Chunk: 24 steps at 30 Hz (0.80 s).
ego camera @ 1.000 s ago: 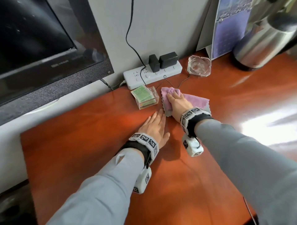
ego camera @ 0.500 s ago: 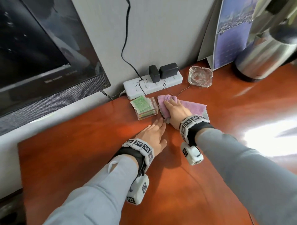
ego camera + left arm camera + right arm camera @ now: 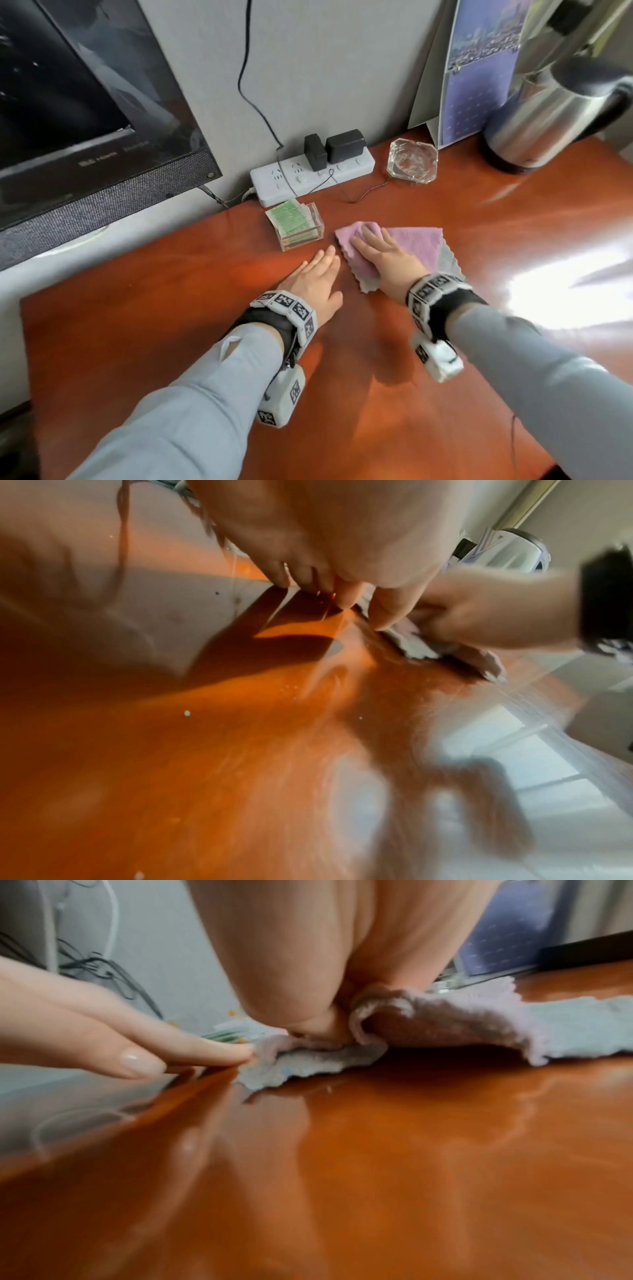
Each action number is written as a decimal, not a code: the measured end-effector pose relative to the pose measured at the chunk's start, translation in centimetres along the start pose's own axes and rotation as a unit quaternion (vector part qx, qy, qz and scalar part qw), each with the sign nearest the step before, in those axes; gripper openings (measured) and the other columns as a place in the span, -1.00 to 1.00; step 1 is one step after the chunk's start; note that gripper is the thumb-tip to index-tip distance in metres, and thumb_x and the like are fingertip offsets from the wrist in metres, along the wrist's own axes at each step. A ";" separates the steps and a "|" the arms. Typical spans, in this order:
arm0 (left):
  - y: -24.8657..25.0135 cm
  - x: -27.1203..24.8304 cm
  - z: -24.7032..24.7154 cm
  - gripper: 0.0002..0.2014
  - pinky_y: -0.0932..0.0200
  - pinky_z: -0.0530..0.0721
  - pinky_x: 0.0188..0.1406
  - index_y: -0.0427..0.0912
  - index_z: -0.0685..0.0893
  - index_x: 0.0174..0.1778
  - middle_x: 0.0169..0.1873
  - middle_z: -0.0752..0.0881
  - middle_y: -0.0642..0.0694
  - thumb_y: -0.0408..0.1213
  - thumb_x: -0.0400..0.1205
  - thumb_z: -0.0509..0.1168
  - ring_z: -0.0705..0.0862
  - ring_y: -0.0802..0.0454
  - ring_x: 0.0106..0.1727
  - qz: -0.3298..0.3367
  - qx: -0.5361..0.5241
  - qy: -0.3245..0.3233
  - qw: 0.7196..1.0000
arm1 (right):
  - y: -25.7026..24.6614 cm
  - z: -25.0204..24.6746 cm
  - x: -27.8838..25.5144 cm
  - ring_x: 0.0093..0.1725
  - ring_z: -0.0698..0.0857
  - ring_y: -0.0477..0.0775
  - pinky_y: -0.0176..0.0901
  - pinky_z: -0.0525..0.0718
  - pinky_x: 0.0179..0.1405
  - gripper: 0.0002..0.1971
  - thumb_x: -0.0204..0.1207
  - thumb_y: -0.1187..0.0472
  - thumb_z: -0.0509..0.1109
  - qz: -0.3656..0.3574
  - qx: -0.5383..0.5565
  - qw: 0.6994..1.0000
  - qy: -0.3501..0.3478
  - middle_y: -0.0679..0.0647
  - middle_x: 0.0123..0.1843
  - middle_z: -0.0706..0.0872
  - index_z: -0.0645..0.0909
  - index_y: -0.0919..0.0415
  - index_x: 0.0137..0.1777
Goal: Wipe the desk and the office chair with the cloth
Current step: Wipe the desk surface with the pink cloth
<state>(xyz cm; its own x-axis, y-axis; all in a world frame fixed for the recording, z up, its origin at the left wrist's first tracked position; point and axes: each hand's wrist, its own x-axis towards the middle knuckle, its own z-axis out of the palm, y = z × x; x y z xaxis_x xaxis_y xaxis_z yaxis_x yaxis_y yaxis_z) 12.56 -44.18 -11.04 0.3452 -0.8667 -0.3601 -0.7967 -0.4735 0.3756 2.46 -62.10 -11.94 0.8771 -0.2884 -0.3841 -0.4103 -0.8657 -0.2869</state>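
Observation:
A pink and grey cloth [image 3: 418, 245] lies on the red-brown desk [image 3: 171, 325], just right of a clear card holder. My right hand [image 3: 368, 240] presses flat on the cloth's left part, fingers stretched out toward the wall. In the right wrist view the cloth [image 3: 462, 1023] bunches up under the right hand [image 3: 325, 961]. My left hand [image 3: 318, 270] rests flat on the bare desk, fingertips almost touching the cloth's left edge. The left wrist view shows the left hand [image 3: 342, 588] beside the cloth [image 3: 418, 647]. No office chair is in view.
The clear card holder [image 3: 296, 226] with green cards stands just beyond the hands. Along the wall are a white power strip [image 3: 270, 185] with plugs and thin cables, a glass ashtray [image 3: 412, 161], a steel kettle [image 3: 555, 113], a calendar [image 3: 479, 85] and a monitor [image 3: 68, 102] at left.
My right hand has slid the cloth a little toward me, away from the card holder and power strip. The left hand stays flat on the desk beside it.

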 end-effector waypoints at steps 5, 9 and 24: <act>0.2 -0.1 0.3 -0.32 0.08 -0.10 0.74 -0.16 -0.05 0.78 0.76 -0.19 -0.04 -0.08 0.78 0.05 -0.15 0.10 0.76 -0.016 0.021 -0.018 0.999 | 8.4 -1.6 -2.0 0.72 -0.01 0.31 0.27 0.38 0.54 -0.09 0.42 0.40 0.42 0.133 0.009 0.990 0.051 0.16 0.76 -0.03 0.07 0.09 0.73; 0.4 0.0 0.8 -0.31 0.08 -0.11 0.74 -0.16 -0.08 0.78 0.76 -0.23 -0.05 -0.06 0.78 0.05 -0.17 0.08 0.76 -0.019 0.044 -0.017 0.999 | 4.5 -0.7 -2.5 0.69 -0.03 0.38 0.23 0.25 0.62 -0.13 0.44 0.31 0.42 0.115 0.018 0.991 0.065 0.22 0.74 -0.02 0.07 0.21 0.71; 3.7 -4.3 4.9 -0.24 0.04 -0.11 0.75 -0.17 -0.15 0.76 0.75 -0.27 -0.09 0.03 0.76 0.09 -0.19 0.02 0.76 -0.084 0.057 0.017 0.995 | 9.3 0.2 -8.3 0.67 0.02 0.45 0.15 0.11 0.65 -0.09 0.44 0.22 0.52 0.153 0.014 0.986 0.064 0.31 0.73 -0.02 0.07 0.25 0.70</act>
<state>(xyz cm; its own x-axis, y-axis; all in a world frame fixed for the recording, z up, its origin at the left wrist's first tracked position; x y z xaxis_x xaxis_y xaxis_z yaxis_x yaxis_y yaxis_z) 5.69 -41.43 -12.28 0.4933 -0.7828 -0.3793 -0.7768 -0.5926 0.2128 -8.70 -67.63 -11.60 0.7342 -0.5863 -0.3424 -0.6667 -0.7180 -0.2001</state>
